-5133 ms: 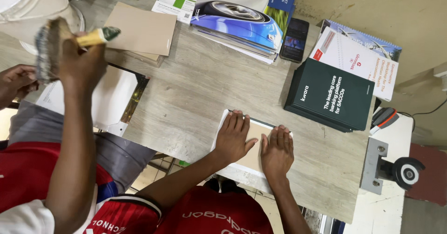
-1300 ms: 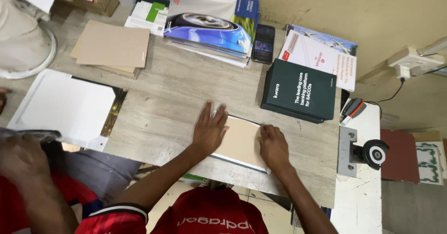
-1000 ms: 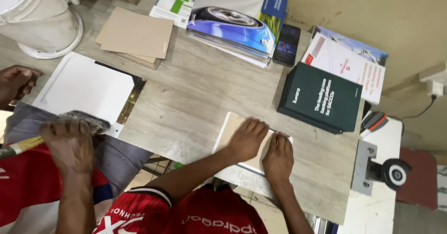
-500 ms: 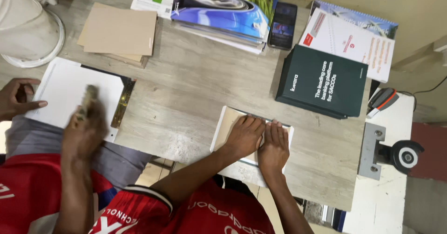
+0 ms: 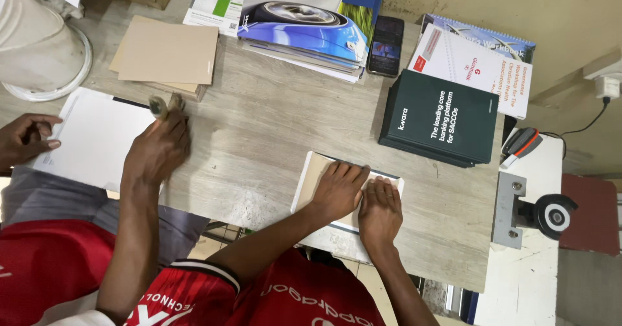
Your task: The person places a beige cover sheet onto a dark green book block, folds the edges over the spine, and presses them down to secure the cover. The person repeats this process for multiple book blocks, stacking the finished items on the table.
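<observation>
My left hand and right hand lay flat, fingers spread, gripping nothing, side by side on the tan rectangular card over a white sheet at the near edge of the grey wood-grain table. To press it well, I judged, I had to keep both palms down evenly and rub outward. Beyond stood a dark green book. At the left edge, another person's hand held a brush beside white paper.

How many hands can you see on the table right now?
4: left hand and right hand pressing the brown card; a co-worker's hand holding a brush; another on the white sheet.
</observation>
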